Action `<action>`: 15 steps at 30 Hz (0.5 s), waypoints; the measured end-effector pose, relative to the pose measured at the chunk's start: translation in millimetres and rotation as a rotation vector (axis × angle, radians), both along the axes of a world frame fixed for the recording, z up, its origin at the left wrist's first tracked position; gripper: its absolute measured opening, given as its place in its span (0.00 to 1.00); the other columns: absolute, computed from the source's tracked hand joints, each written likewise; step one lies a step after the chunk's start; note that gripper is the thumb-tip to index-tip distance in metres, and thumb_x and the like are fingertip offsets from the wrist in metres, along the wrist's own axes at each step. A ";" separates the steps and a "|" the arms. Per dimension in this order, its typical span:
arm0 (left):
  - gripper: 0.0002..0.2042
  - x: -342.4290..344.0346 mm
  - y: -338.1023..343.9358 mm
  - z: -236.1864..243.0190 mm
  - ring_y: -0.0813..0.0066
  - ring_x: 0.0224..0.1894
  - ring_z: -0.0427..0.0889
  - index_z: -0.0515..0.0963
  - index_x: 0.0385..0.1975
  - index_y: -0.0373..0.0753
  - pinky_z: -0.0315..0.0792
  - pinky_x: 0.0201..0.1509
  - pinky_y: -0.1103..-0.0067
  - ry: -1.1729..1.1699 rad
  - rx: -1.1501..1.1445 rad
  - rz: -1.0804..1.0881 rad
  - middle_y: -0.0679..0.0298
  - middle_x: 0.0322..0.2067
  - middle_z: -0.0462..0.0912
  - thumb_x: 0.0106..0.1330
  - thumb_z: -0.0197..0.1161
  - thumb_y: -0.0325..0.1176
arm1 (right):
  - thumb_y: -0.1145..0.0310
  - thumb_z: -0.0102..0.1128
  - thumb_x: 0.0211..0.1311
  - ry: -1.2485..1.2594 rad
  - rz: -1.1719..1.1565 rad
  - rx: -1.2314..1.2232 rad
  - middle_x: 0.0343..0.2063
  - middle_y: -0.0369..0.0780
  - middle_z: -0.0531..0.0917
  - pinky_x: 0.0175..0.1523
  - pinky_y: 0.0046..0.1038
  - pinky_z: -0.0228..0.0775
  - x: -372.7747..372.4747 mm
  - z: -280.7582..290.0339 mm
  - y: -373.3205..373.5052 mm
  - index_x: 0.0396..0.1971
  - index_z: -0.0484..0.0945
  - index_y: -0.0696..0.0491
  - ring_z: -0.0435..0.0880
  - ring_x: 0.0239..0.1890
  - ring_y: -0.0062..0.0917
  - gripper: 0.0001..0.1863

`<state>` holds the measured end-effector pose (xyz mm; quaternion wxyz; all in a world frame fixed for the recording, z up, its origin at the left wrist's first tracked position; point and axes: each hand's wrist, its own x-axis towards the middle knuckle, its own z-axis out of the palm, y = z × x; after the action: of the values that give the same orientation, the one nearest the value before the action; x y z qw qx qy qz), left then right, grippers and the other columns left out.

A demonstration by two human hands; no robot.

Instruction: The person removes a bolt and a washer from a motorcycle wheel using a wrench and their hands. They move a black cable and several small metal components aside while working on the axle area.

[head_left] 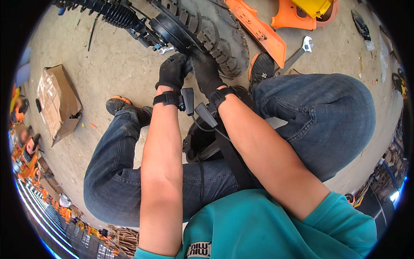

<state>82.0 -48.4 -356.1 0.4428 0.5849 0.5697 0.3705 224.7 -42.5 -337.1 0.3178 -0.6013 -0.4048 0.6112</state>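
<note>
One teal shirt fronts two gloved hands at one wheel; I cannot tell either grip's state.

- Fingertips of the left hand were hidden near the wheel hub; whether they gripped anything could not be told.
- Fingers of the right hand merged with the dark hub, leaving their hold unclear.
- The top edge cut off the tyre, the coil-spring shock absorber and a yellow part.
- The lower handle of the adjustable wrench was partly hidden.
- Orange items at the left rim were too small to tell apart.
</note>
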 end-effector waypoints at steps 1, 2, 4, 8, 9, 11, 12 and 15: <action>0.14 -1.3 0.2 0.9 0.60 0.43 0.79 0.76 0.42 0.38 0.73 0.48 0.73 0.003 0.040 -0.007 0.56 0.40 0.80 0.54 0.61 0.29 | 0.74 0.48 0.58 0.028 -0.004 -0.013 0.43 0.39 0.79 0.48 0.21 0.66 -2.6 -1.0 0.4 0.49 0.74 0.58 0.75 0.42 0.20 0.18; 0.13 -1.4 -0.3 1.6 0.63 0.40 0.79 0.77 0.41 0.38 0.74 0.45 0.75 -0.102 -0.076 0.069 0.57 0.38 0.80 0.56 0.61 0.29 | 0.75 0.48 0.57 0.036 0.012 0.006 0.44 0.39 0.79 0.48 0.21 0.66 -4.2 -1.6 -0.5 0.49 0.74 0.58 0.74 0.42 0.20 0.18; 0.10 13.1 6.6 27.7 0.70 0.33 0.79 0.77 0.39 0.38 0.74 0.38 0.78 -0.433 -0.447 0.326 0.61 0.34 0.81 0.58 0.61 0.30 | 0.76 0.48 0.57 0.048 -0.046 0.073 0.44 0.38 0.79 0.49 0.21 0.65 -4.5 -6.5 -0.4 0.49 0.74 0.58 0.74 0.43 0.20 0.18; 0.07 28.4 15.0 47.0 0.84 0.23 0.74 0.78 0.35 0.38 0.68 0.26 0.86 -0.523 -0.664 0.463 0.70 0.25 0.78 0.62 0.58 0.32 | 0.75 0.49 0.57 0.000 -0.192 0.258 0.44 0.39 0.79 0.51 0.22 0.65 -11.5 -23.3 4.9 0.48 0.74 0.59 0.75 0.44 0.22 0.18; 0.06 30.7 11.8 51.1 0.83 0.20 0.72 0.78 0.33 0.38 0.65 0.24 0.86 -0.515 -0.623 0.477 0.71 0.22 0.77 0.62 0.58 0.32 | 0.75 0.49 0.56 -0.033 -0.177 0.262 0.45 0.40 0.79 0.51 0.23 0.65 -13.1 -18.3 2.3 0.48 0.74 0.59 0.75 0.45 0.23 0.18; 0.06 29.5 11.2 53.9 0.84 0.20 0.71 0.78 0.32 0.38 0.64 0.24 0.86 -0.481 -0.631 0.459 0.71 0.22 0.76 0.63 0.57 0.33 | 0.75 0.49 0.56 -0.096 -0.135 0.248 0.46 0.41 0.79 0.52 0.24 0.64 -13.1 -8.6 0.2 0.48 0.74 0.60 0.75 0.46 0.24 0.18; 0.06 30.7 12.2 55.3 0.84 0.20 0.70 0.78 0.32 0.38 0.64 0.24 0.86 -0.467 -0.633 0.445 0.71 0.21 0.76 0.63 0.57 0.33 | 0.75 0.49 0.56 -0.132 -0.110 0.233 0.46 0.42 0.79 0.53 0.24 0.64 -9.6 -3.5 1.1 0.48 0.74 0.60 0.75 0.46 0.25 0.18; 0.07 32.0 11.8 57.6 0.84 0.20 0.70 0.77 0.31 0.38 0.64 0.24 0.85 -0.502 -0.643 0.447 0.71 0.22 0.76 0.64 0.56 0.34 | 0.75 0.49 0.55 -0.131 0.001 0.157 0.48 0.44 0.78 0.54 0.25 0.63 -3.8 9.4 4.4 0.48 0.74 0.61 0.74 0.49 0.26 0.19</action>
<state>114.0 -36.6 -298.6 0.6350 0.1733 0.6430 0.3916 220.8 -38.1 -327.7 0.3365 -0.6129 -0.4716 0.5373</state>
